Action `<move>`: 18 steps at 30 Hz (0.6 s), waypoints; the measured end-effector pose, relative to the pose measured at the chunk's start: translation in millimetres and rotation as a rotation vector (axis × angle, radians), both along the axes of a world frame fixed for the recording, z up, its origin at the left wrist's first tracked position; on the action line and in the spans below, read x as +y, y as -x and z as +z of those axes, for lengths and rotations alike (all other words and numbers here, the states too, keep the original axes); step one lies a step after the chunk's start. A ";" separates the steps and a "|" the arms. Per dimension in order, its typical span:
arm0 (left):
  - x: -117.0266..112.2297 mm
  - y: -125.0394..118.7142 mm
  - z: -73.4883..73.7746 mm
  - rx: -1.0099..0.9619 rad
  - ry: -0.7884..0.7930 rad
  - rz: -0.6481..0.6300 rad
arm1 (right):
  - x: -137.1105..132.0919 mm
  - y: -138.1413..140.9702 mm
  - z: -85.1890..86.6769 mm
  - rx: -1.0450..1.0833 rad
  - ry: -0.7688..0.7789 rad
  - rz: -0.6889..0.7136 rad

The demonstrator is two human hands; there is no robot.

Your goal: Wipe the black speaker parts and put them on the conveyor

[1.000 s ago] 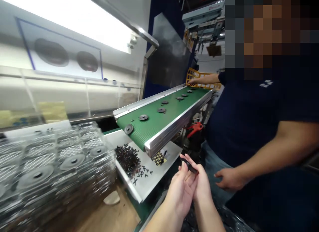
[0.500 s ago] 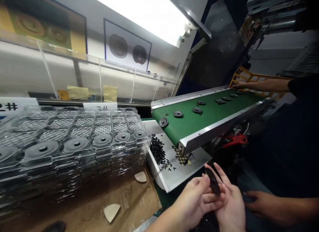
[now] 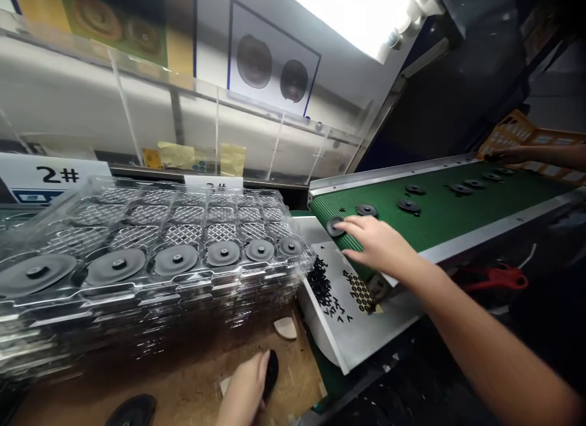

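Observation:
My right hand [image 3: 375,243] reaches over the near end of the green conveyor belt [image 3: 439,218], fingers spread, its fingertips touching a black round disc [image 3: 334,226] at the belt's end. More black discs [image 3: 409,205] lie in a row along the belt. My left hand [image 3: 247,386] rests low on the wooden bench [image 3: 192,383], fingers curled on a black disc [image 3: 271,371] held at its edge. A stack of clear plastic trays [image 3: 151,255] stands to the left, its front row filled with black discs.
A metal tray [image 3: 366,334] under the belt end holds a pile of small black parts [image 3: 320,282] and a dotted sticker sheet [image 3: 359,290]. Another person's hand [image 3: 503,154] works at the belt's far end by a yellow crate [image 3: 526,133]. Red pliers [image 3: 497,278] lie right.
My hands have parted: the right went up to the disc at the belt's end, the left dropped to the bench with the black disc. The view swung left.

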State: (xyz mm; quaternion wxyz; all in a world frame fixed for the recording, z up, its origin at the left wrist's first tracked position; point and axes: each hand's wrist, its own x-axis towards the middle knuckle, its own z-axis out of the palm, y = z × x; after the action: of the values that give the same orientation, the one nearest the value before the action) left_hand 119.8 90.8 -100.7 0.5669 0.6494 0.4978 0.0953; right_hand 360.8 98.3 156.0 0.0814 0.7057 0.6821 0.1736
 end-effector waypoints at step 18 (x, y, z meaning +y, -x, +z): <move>11.5 -6.4 -15.3 -0.061 -0.282 -0.074 | 30.1 8.0 -11.3 0.010 0.282 -0.053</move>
State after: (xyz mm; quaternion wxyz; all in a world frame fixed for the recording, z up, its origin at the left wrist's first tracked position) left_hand 126.2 102.3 -116.0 0.4883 0.7372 0.4377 0.1630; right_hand 352.7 128.4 144.7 0.1808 0.7060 0.6811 0.0704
